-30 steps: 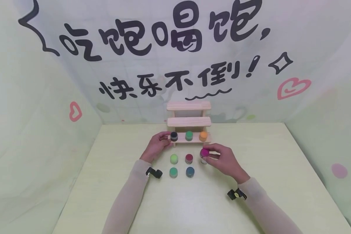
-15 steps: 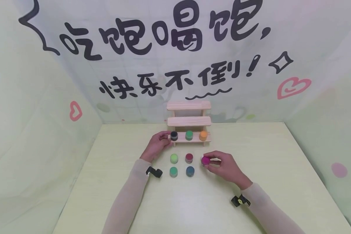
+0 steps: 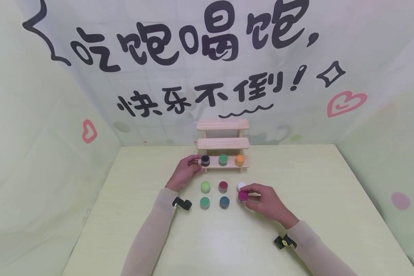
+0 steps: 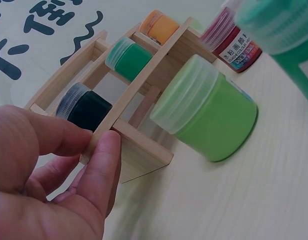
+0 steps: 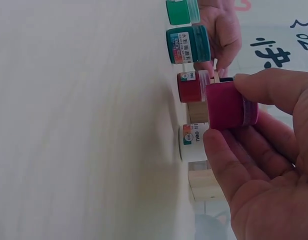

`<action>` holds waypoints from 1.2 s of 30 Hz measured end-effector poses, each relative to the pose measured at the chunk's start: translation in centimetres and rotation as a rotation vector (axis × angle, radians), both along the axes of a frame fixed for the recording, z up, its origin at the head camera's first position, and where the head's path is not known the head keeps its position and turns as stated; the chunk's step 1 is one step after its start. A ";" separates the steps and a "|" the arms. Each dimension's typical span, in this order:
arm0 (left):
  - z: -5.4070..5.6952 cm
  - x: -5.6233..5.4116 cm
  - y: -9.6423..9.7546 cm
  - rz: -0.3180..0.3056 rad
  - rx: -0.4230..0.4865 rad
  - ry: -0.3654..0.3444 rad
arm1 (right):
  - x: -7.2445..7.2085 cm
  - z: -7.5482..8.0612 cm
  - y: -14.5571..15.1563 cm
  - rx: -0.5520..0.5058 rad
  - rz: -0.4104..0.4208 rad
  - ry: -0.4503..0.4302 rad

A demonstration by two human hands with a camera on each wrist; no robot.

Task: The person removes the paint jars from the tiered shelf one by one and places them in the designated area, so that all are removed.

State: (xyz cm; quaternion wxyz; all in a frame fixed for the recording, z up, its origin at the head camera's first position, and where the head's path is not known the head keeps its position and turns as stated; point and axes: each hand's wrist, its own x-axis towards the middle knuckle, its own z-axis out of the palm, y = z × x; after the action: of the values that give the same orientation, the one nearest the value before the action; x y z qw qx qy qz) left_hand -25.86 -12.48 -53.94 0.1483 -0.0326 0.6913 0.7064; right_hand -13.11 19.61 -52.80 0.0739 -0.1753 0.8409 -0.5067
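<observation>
My right hand [image 3: 269, 203] holds a magenta paint jar [image 5: 225, 106] between thumb and fingers, just in front of a white paint jar [image 3: 240, 185]. In the right wrist view the magenta jar is raised off the tabletop. With thumb and fingers my left hand [image 4: 59, 170] pinches the left end of the lowest tier of a wooden stepped stand [image 3: 223, 143]. A black paint jar [image 4: 85, 107] is right beside those fingers on that tier. A green jar [image 3: 223, 160] and an orange jar [image 3: 239, 160] share the tier with it.
Before the stand, a light green jar [image 3: 205, 187] and a dark red jar [image 3: 223, 186] line up with the white one. Nearer are a teal-green jar [image 3: 205, 202] and a blue jar [image 3: 224, 202]. A printed cloth [image 3: 158, 130] hangs behind the table.
My right hand has brought the magenta jar from over the white jar toward the table's near side, so the white lid shows again. The left hand has stayed at the stand.
</observation>
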 end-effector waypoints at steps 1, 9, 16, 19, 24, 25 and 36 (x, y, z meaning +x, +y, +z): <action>0.0 0.0 0.0 0.002 -0.003 -0.001 | 0.1 -0.1 0.0 -0.001 0.001 -0.004; -0.2 0.1 0.0 0.012 -0.002 -0.004 | 0.4 -1.1 0.4 0.018 0.020 -0.017; -0.3 0.2 -0.1 0.016 0.000 -0.012 | 0.6 -1.7 0.5 -0.007 0.036 -0.052; -0.2 0.2 -0.1 0.017 0.003 -0.013 | 0.6 -1.8 0.6 -0.008 0.044 -0.034; 0.0 0.2 0.0 0.017 0.007 -0.010 | 0.6 -1.8 0.6 -0.010 0.036 -0.058; 0.0 0.2 0.0 0.017 0.009 -0.010 | 0.6 -1.7 0.6 -0.010 0.031 -0.066; 0.2 0.2 0.1 0.018 0.019 -0.005 | 0.4 0.1 0.7 0.019 -0.062 -0.033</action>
State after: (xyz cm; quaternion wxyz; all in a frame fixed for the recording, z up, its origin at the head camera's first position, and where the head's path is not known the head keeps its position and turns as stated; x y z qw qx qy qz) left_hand -25.70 -12.40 -53.79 0.1440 -0.0391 0.6838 0.7142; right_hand -12.68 20.33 -52.69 0.0735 -0.1400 0.8495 -0.5034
